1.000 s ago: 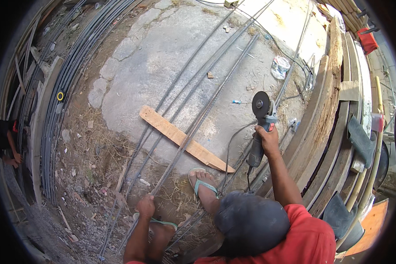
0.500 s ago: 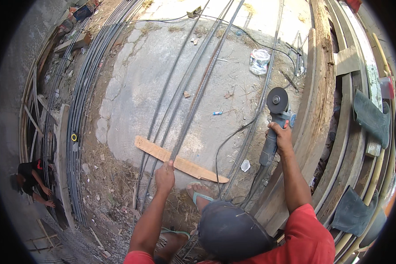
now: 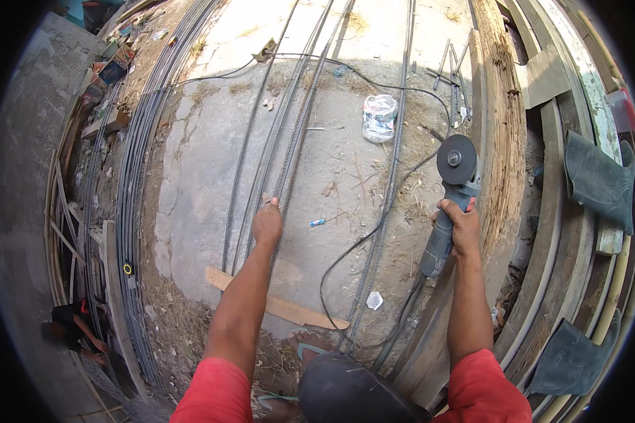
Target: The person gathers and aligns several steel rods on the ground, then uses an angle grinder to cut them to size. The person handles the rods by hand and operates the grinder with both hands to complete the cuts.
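In my right hand (image 3: pixel 461 227) is a grey angle grinder (image 3: pixel 441 243), its fingers wrapped round the body. The dark cutting disc (image 3: pixel 456 160) points away from me, above the ground. My left hand (image 3: pixel 267 224) is closed round steel rebar (image 3: pixel 294 134) lying lengthwise on the concrete, thumb on the far side; how many bars are in the grip is hidden. Beyond the hand the bars stretch to the far edge. Nearer me, a flat wooden plank (image 3: pixel 296 311) lies crosswise, partly covered by my left forearm. The black power cable (image 3: pixel 374 231) loops between the grinder and the bars.
Long timber beams (image 3: pixel 497 141) line the right side, with dark rubber boots (image 3: pixel 600 185) on them. Bundled rebar (image 3: pixel 135 151) runs along the left. A clear plastic bag (image 3: pixel 379 118) sits on the concrete. A person in black (image 3: pixel 74 331) crouches at lower left.
My left hand has moved farther along the rebar, away from the plank. The grinder remains in my right hand and sits slightly lower in view. The whole view has shifted a little.
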Tool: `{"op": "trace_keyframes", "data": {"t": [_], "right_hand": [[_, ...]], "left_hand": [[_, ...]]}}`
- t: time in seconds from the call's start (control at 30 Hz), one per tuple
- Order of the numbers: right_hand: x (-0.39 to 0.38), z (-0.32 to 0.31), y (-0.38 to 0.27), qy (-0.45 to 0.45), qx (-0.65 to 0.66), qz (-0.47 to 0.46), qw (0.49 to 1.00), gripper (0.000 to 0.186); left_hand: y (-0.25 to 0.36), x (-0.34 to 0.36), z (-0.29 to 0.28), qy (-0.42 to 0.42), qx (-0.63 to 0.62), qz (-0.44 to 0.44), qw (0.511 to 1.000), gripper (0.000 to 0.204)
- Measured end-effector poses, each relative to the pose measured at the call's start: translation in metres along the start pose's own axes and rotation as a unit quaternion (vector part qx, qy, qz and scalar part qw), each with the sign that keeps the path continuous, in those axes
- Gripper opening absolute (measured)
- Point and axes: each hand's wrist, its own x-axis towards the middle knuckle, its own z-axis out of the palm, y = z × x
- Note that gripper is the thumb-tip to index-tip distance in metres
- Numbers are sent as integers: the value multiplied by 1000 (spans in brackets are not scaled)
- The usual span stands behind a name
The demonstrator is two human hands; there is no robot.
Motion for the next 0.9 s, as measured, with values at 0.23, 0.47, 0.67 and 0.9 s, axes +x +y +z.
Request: {"op": "trace_keyframes", "data": {"t": [0.23,0.47,0.67,0.9], "right_hand": [[-3,-4,-9,34,17,26,999,21],[-1,-10,-11,25,53,36,998,23],[-4,-8,-11,16,37,25,999,21],[-1,-13,-13,21,32,21,999,20]], "left_hand": [[31,34,8,-29,4,8,1000,64],[29,47,17,-31,6,-10,999,64],[15,52,25,-15,36,13,999,61],[12,44,25,-36,-35,39,998,65]]}}
